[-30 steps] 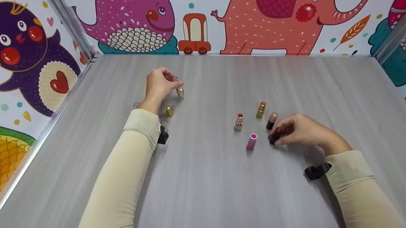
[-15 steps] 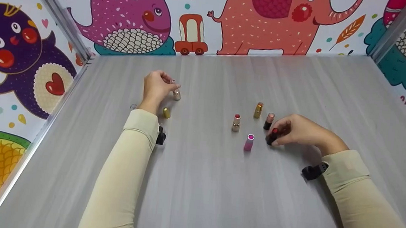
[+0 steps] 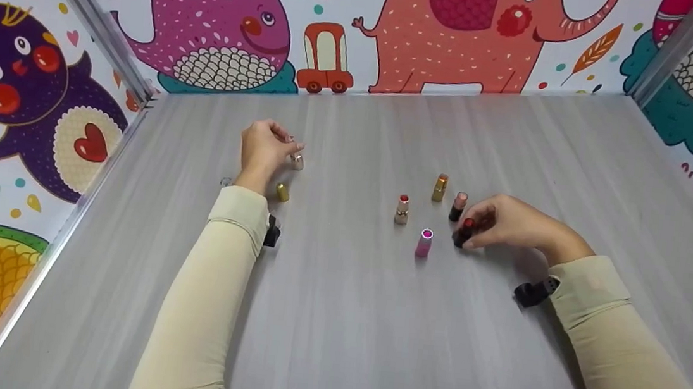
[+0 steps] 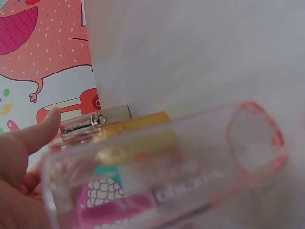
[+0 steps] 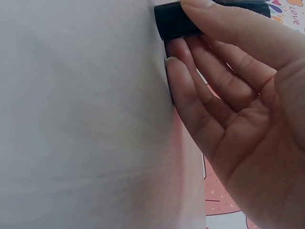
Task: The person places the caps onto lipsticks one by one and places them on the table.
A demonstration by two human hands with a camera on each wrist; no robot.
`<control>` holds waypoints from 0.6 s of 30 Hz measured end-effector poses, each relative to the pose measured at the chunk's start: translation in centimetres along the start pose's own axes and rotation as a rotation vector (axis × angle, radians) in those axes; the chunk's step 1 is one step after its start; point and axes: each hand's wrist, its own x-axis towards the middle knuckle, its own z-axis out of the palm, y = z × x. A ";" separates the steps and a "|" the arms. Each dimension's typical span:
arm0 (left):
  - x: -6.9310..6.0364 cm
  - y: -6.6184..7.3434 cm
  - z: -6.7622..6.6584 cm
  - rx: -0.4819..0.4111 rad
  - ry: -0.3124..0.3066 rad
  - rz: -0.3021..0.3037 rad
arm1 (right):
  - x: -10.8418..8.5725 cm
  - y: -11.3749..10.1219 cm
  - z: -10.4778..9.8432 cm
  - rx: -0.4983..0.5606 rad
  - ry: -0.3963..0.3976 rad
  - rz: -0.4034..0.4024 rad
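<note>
In the head view my left hand [image 3: 263,153] reaches to the far left of the table and pinches the top of a small clear lipstick cap with a rose-gold part [image 3: 297,162]. Behind its wrist stand a gold cap [image 3: 282,192] and a clear cap [image 3: 225,181], which looms large and transparent in the left wrist view. My right hand [image 3: 509,223] grips a black lipstick [image 3: 462,234] with a dark red tip, upright at the table surface. Thumb and fingertips hold its black tube [image 5: 176,21] in the right wrist view.
Uncapped lipsticks stand left of my right hand: a pink-tipped black one [image 3: 458,206], a gold one [image 3: 440,188], a red-tipped rose-gold one [image 3: 402,210] and a magenta one [image 3: 423,244]. Printed cartoon panels [image 3: 223,24] bound the grey table [image 3: 334,320].
The whole head view has shifted slightly, so everything sits a little further left. Both hands keep their hold, with no clear movement against the table.
</note>
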 end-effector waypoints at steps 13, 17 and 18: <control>-0.5 0.1 -1.3 0.011 -0.022 0.012 | 0.0 0.1 0.0 -0.020 0.001 -0.007; -0.7 0.0 -2.4 0.022 -0.026 0.001 | 0.1 0.2 0.1 -0.026 0.006 -0.002; -0.8 -0.1 -2.7 0.026 -0.023 -0.001 | 0.1 0.2 0.1 -0.025 0.007 0.001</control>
